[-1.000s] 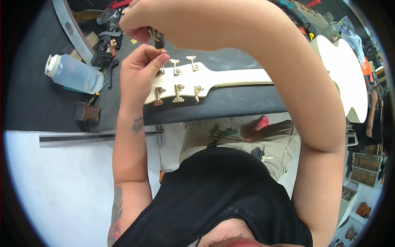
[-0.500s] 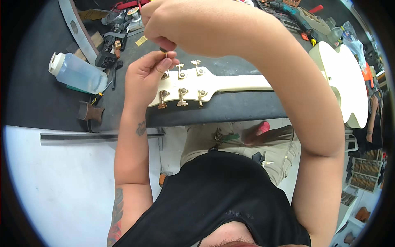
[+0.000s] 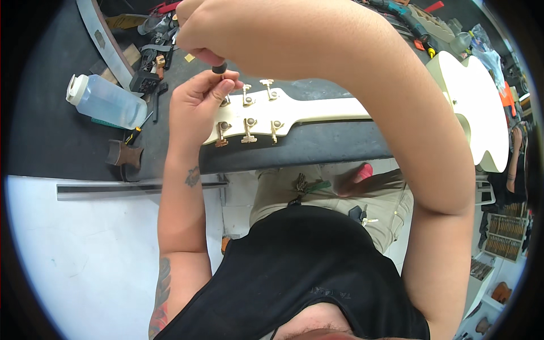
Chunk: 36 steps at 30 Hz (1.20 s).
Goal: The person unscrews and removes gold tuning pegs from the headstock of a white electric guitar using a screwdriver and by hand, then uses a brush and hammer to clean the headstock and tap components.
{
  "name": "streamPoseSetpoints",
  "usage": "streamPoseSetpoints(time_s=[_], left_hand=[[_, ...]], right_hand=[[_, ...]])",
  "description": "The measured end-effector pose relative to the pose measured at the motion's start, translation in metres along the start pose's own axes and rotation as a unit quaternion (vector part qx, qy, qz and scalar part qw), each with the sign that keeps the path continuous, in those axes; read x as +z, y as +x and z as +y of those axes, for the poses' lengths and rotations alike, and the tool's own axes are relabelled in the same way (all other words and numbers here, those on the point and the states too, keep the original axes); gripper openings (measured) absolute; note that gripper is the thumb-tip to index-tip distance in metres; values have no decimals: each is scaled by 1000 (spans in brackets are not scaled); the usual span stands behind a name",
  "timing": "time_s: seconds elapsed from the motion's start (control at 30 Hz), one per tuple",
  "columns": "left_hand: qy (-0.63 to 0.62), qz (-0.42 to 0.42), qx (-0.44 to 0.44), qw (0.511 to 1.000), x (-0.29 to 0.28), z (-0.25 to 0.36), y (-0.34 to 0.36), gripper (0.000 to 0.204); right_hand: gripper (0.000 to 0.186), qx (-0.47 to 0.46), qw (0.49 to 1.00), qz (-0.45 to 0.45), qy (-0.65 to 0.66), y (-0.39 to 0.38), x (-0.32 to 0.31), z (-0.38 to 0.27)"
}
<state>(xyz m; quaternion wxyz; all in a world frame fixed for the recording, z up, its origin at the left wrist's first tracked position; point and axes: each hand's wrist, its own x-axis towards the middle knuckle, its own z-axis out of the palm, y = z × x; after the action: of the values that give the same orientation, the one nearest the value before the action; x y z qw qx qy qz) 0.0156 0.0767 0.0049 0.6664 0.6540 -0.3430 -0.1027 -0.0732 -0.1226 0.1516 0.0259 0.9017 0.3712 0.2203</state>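
A cream-white electric guitar lies back up on the bench, its headstock [image 3: 262, 111] fitted with several gold tuning machines [image 3: 249, 126]. My right hand [image 3: 204, 31] arches over the headstock's far left corner, closed round what looks like a screwdriver [image 3: 220, 68]. Only the dark lower end and a bit of thin shaft show; the rest is inside the fist. Just below, my left hand [image 3: 195, 105] pinches thumb and fingertips at the shaft, beside the far-left tuner. Those fingers cover the screwdriver's tip and part of that tuner.
On the left stands a tilted clear bottle [image 3: 110, 101] with a white lid, near a yellow-and-black tool [image 3: 132, 136] and a brown block [image 3: 124, 156]. Cables and small tools clutter the back left. A teal power tool [image 3: 405, 20] lies at the back right, beyond the guitar body [image 3: 481, 113].
My right hand has shifted left, baring more of the screwdriver's dark end. The left hand has moved slightly left, still pinching. The guitar appears slightly shifted in view.
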Motion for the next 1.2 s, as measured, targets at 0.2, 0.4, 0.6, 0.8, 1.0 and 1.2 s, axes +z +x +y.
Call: streamPoseSetpoints(time_s=[0.2, 0.4, 0.6, 0.8, 1.0, 1.2], left_hand=[[-16, -9, 15, 1000, -5, -12, 7, 13], [4, 0, -8, 1000, -3, 2, 5, 12], [8, 13, 27, 1000, -10, -5, -9, 13], [-26, 40, 44, 998, -12, -3, -17, 13], [10, -18, 47, 999, -14, -2, -33, 11], [49, -45, 39, 997, -16, -2, -33, 13]], right_hand=[[16, 270, 962, -46, 11, 16, -31, -37], [19, 171, 973, -114, 109, 8, -1, -4], [27, 110, 968, 68, 215, -10, -12, -30], [31, 120, 929, 276, 214, -18, 18, -23], [23, 201, 890, 260, 317, -17, 19, -31], [36, 226, 915, 190, 275, -13, 8, -38]])
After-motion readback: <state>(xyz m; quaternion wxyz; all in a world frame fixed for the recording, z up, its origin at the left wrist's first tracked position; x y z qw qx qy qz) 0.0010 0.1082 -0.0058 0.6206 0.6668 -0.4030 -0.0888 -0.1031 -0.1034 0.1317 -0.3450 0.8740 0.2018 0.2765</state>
